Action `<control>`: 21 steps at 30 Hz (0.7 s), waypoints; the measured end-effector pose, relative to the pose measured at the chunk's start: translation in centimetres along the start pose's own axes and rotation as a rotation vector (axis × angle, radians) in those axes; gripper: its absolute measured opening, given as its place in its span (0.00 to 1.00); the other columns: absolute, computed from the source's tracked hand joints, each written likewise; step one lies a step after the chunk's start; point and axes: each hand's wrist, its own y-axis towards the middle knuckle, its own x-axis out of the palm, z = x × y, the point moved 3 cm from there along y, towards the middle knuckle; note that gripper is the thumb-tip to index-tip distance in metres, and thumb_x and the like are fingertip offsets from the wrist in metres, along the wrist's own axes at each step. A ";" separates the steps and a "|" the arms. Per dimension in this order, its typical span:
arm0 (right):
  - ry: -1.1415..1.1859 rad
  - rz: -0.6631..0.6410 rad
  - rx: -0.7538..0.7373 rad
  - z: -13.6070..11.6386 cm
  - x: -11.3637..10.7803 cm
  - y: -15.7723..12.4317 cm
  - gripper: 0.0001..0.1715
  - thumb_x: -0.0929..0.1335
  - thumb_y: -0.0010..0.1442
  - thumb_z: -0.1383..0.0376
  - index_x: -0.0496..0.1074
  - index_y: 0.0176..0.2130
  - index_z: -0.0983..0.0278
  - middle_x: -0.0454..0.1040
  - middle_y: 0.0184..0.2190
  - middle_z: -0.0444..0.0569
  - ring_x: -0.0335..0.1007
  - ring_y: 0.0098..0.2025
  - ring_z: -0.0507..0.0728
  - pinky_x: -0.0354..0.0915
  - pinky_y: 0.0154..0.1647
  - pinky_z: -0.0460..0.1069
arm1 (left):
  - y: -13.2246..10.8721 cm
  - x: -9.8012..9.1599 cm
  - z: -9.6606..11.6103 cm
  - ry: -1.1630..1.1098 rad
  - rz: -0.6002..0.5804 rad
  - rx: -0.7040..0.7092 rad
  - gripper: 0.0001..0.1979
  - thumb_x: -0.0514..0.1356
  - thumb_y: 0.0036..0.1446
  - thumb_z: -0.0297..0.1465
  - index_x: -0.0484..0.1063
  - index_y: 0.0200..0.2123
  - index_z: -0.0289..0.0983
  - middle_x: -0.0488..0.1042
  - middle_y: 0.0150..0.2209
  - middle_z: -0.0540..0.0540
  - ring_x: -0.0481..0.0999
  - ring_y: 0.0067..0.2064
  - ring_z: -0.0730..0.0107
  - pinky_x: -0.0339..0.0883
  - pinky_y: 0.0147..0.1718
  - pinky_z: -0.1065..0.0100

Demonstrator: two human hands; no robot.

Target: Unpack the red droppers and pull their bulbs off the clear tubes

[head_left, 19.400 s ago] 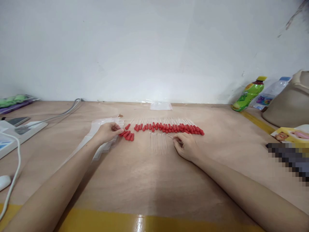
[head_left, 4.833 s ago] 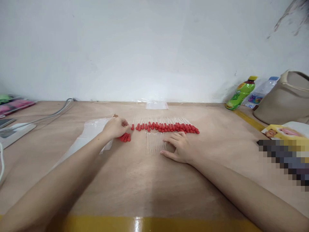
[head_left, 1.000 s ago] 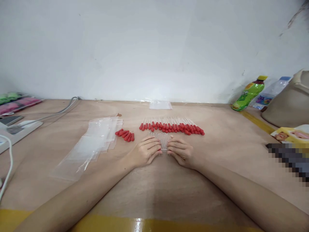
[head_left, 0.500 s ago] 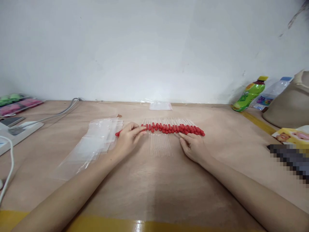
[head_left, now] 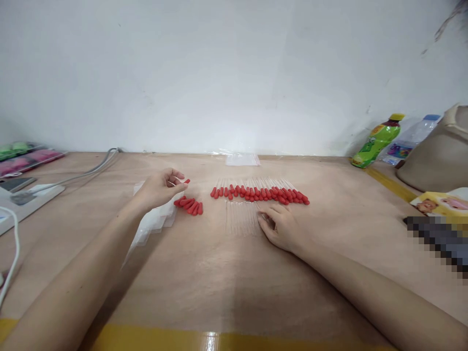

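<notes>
Two hands were noted: one left hand (head_left: 159, 187) and one right hand (head_left: 280, 224). Loose red bulbs (head_left: 190, 204) numbered about seven in one pile, plus one single bulb (head_left: 186, 181). One row of red-capped droppers (head_left: 259, 192) and one batch of clear tubes (head_left: 241, 219) were too crowded to count. Two bottles stood by: one green bottle (head_left: 376, 141) and one clear bottle (head_left: 411, 139).

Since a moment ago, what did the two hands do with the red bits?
The left hand moved left from the end of the row of red-tipped droppers and lifted, now pinching one red cap above the loose red caps. The right hand slid left to the edge of the clear tubes, lying flat. The row, tubes and loose caps stayed put.
</notes>
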 end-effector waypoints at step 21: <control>-0.025 -0.069 -0.019 -0.7 -0.6 0.0 0.16 0.63 0.57 0.54 0.70 0.39 0.62 0.73 0.35 0.49 0.66 0.41 0.57 0.54 0.42 0.53 | -0.2 1.1 0.5 0.220 -0.179 0.038 0.14 0.60 0.42 0.43 0.70 0.25 0.38 0.73 0.27 0.50 0.71 0.29 0.67 0.61 0.27 0.69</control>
